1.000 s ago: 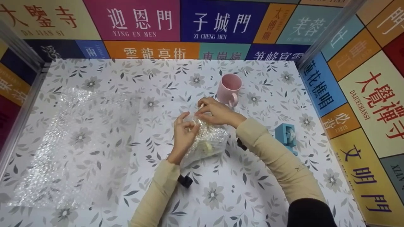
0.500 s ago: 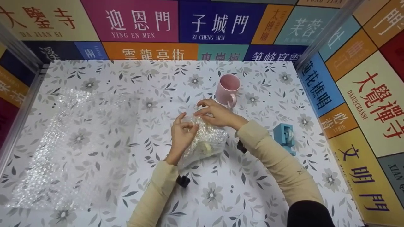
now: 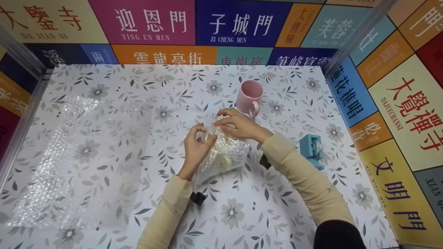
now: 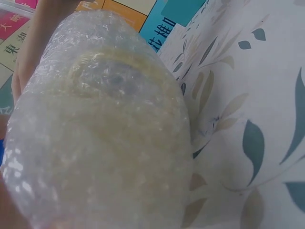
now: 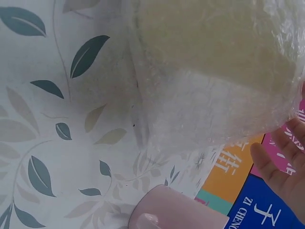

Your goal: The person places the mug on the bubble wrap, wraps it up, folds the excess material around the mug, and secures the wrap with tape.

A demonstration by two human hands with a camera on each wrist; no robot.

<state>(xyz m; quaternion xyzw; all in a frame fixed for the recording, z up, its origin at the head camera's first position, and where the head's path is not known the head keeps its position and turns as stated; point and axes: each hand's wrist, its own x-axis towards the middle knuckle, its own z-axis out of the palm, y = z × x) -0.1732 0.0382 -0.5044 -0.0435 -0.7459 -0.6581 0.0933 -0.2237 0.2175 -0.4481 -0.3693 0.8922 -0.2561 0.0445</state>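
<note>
A bubble-wrapped bundle (image 3: 228, 147) stands mid-table, gathered towards its top. Through the wrap shows a pale yellow mug-like thing (image 4: 109, 143) with a loop like a handle. My right hand (image 3: 238, 125) is over the top, thumb and forefinger pinching the bubble wrap (image 5: 205, 109) there. My left hand (image 3: 198, 143) is at the bundle's left side; its thumb rests against the wrap, and the bent forefinger stands apart from the thumb. In the left wrist view the bundle hides most of both hands.
A pink mug (image 3: 250, 97) stands just behind my right hand. On the right is a blue tape dispenser (image 3: 311, 150) with a roll in it. A flat sheet of bubble wrap (image 3: 86, 162) covers the left side of the table. Printed panels (image 3: 155, 22) enclose the table's back and sides.
My left hand has shifted slightly left and its forefinger has parted from its thumb. The right hand stays at the top of the bundle.
</note>
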